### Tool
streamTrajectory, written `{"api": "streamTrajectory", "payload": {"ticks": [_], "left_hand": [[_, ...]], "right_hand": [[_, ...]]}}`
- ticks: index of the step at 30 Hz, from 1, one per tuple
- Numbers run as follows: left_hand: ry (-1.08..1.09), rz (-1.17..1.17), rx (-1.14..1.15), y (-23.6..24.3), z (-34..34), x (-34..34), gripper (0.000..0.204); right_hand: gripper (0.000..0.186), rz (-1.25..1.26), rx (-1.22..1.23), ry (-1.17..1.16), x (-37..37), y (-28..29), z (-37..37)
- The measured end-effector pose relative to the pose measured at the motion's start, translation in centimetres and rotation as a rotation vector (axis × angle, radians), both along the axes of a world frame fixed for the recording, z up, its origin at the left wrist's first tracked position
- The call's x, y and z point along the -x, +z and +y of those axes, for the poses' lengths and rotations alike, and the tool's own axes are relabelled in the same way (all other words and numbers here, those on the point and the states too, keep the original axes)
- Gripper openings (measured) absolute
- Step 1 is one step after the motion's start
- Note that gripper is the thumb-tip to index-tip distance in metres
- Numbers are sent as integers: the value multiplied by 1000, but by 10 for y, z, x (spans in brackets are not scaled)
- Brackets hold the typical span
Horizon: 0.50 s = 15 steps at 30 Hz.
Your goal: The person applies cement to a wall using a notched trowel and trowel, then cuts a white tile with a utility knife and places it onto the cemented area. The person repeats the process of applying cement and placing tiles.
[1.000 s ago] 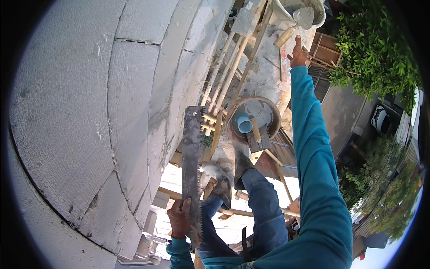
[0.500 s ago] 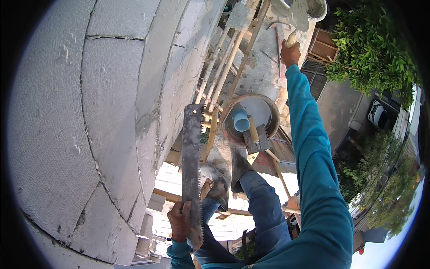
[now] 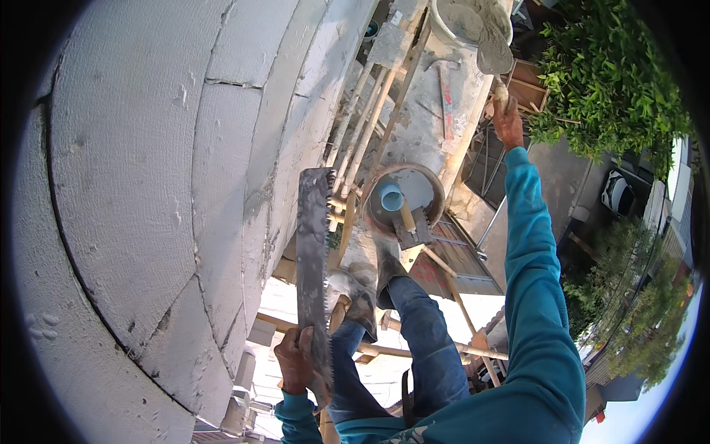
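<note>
Currently, the right hand (image 3: 508, 124) has its fingers wrapped round the handle of a trowel (image 3: 501, 94), just beyond the right edge of the platform (image 3: 414, 135). Grey mortar (image 3: 493, 52) coats the blade, which overlaps the near rim of the bucket (image 3: 442, 31); whether the two touch, I cannot tell. The bucket stands at the platform's far end.

The left hand (image 3: 297, 360) is closed firmly on the lower end of a saw (image 3: 313, 244). Its blade points away from the body, toothed edge facing right, left of the platform's near end and beside the wall (image 3: 126, 192) of pale blocks.

A hammer (image 3: 447, 100) lies on the platform between bucket and tub (image 3: 440, 194), head toward the far end. The tub sits at the near end, by the boots (image 3: 388, 266); inside it are grey mix and a blue cup (image 3: 391, 197). A flat trowel (image 3: 414, 233) rests across its near rim, wooden handle inward. Poles (image 3: 374, 122) run along the platform's left edge.
</note>
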State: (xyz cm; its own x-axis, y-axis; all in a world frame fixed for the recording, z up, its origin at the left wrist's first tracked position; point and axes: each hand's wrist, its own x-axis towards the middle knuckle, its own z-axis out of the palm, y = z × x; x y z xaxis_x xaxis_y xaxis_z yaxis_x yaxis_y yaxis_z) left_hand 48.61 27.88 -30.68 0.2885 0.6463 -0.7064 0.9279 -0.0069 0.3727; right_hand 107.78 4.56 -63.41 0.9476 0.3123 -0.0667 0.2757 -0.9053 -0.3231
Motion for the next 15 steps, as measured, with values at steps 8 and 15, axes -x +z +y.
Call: {"api": "streamTrajectory", "payload": {"ticks": [8,15], "left_hand": [[-3,-19,-28,-3,2,-14,28],[80,-118,61,39,6,-13,34]], "right_hand": [[66,180,369,-16,-8,40,120],[68,257,298,38,68,97,74]]}}
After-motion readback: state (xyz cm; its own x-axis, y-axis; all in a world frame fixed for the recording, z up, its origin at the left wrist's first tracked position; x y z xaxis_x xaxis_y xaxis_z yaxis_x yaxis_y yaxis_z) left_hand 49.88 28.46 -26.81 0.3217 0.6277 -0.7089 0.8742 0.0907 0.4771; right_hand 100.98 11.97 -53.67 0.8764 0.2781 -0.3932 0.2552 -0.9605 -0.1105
